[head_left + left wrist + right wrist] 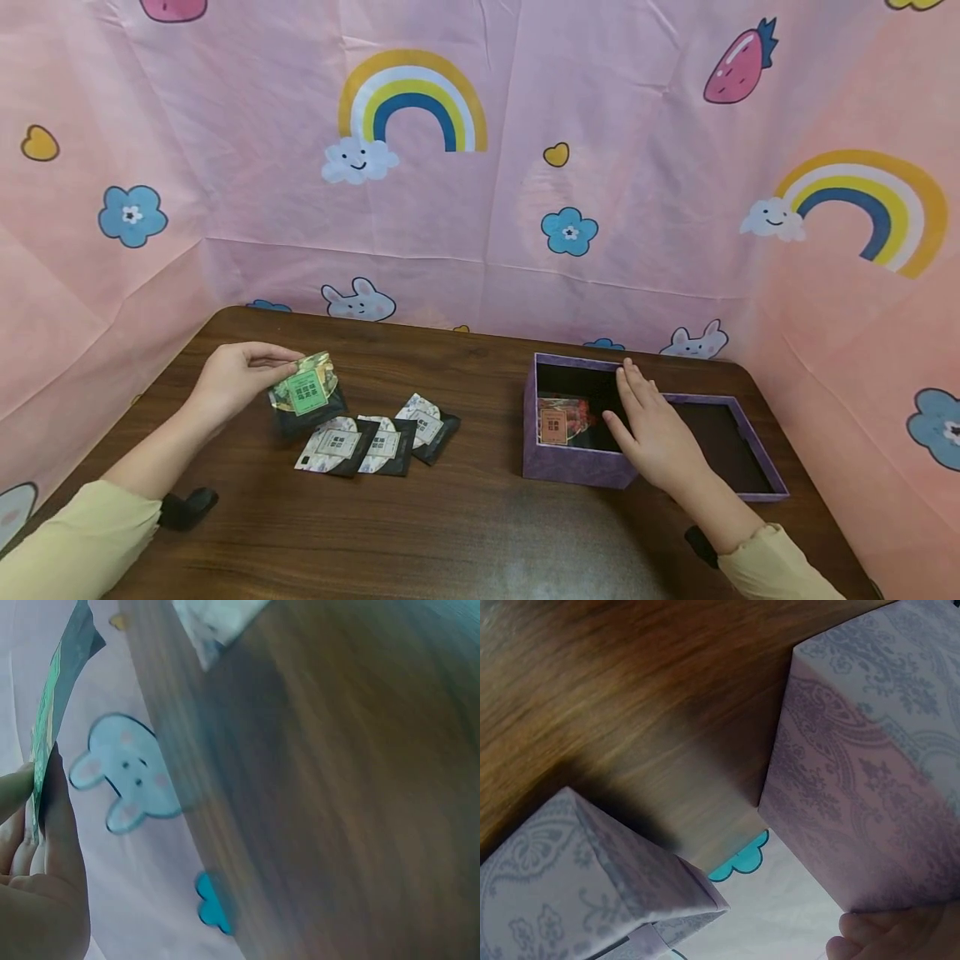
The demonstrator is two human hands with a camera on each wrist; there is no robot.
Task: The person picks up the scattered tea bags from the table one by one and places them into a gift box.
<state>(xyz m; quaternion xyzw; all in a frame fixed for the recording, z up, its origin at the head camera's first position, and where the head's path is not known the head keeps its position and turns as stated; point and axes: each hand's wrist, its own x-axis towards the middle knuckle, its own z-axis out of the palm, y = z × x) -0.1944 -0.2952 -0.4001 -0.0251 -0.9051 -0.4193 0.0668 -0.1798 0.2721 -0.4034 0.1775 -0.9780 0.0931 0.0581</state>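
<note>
A green packet [309,392] is held up above the left of the brown surface [480,533], pinched between the thumb and fingers of a person's left hand [238,377]. Just near it, three pale-and-black packets [337,446] lie in a loose row. Well to the right I see an uncovered purple box [573,467] with a red packet [562,421] inside. The right hand [660,437], its grip open and straight-fingered, touches the box's right side; the lid [723,446] lies farther right. The work looks partway: lid off, green packet not set down. Whether packets are going in or out, I cannot tell.
</note>
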